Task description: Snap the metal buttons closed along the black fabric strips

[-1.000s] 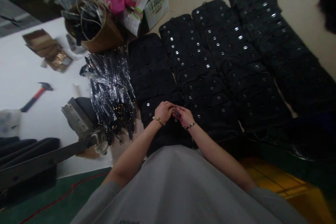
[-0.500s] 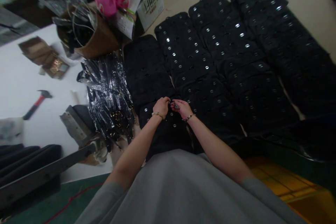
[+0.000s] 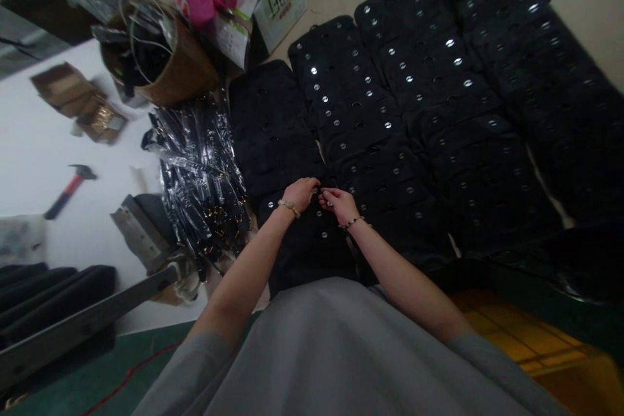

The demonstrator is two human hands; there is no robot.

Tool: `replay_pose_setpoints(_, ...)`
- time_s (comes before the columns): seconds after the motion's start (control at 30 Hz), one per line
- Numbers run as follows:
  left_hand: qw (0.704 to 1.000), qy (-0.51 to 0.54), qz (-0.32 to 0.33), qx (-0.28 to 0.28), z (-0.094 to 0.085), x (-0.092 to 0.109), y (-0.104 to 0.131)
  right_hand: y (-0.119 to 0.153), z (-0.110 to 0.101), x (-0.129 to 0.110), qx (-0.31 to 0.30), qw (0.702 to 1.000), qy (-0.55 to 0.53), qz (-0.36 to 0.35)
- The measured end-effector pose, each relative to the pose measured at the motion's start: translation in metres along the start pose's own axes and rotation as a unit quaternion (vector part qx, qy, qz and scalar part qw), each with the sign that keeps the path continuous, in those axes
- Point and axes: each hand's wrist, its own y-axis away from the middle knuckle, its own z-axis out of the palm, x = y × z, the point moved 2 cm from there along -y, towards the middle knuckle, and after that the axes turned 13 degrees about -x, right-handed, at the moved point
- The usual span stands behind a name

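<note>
My left hand [image 3: 301,195] is closed, its fingertips pinching at the black fabric piece [image 3: 312,257] in the column in front of me. My right hand [image 3: 342,205] is closed close beside it, thumb and index finger together at the same spot. Small round silvery metal pieces [image 3: 330,203] show in the curled fingers of the right hand. What exactly lies between the fingertips is too small to make out. Several round metal discs dot the fabric around and below both hands.
More overlapping black pieces with discs [image 3: 358,97] lie in columns to the right. On the left are plastic-wrapped black straps [image 3: 195,175], a hammer [image 3: 71,190], a small cardboard box [image 3: 63,88], a brown bin [image 3: 185,68] and a metal tool [image 3: 139,234]. A yellow crate [image 3: 575,370] stands lower right.
My right hand has turned and its fingers have curled in, so that the metal pieces show less. Its thumb and index finger have closed near the left fingertips. The left hand has barely shifted.
</note>
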Motion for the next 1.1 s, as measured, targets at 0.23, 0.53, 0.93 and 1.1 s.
replay_pose_setpoints(0.23, 0.990, 0.079, 0.091, 0.078, -0.001, 0.002, 0.015, 0.012, 0.003, -0.004, -0.032, 0.999, 0.021, 0.007)
replay_pose_setpoints(0.53, 0.965, 0.203, 0.123, 0.108, -0.022, -0.006, 0.020, 0.003, 0.023, -0.027, -0.111, 0.994, -0.002, 0.021)
replay_pose_setpoints(0.93, 0.978, 0.153, -0.093, 0.110, -0.020, -0.020, -0.032, -0.045, 0.016, -0.039, -0.016, 0.999, -0.015, -0.036)
replay_pose_setpoints(1.1, 0.986, 0.103, -0.096, 0.084, -0.021, -0.017, -0.032, -0.044, 0.014, -0.038, -0.020, 0.999, -0.022, -0.043)
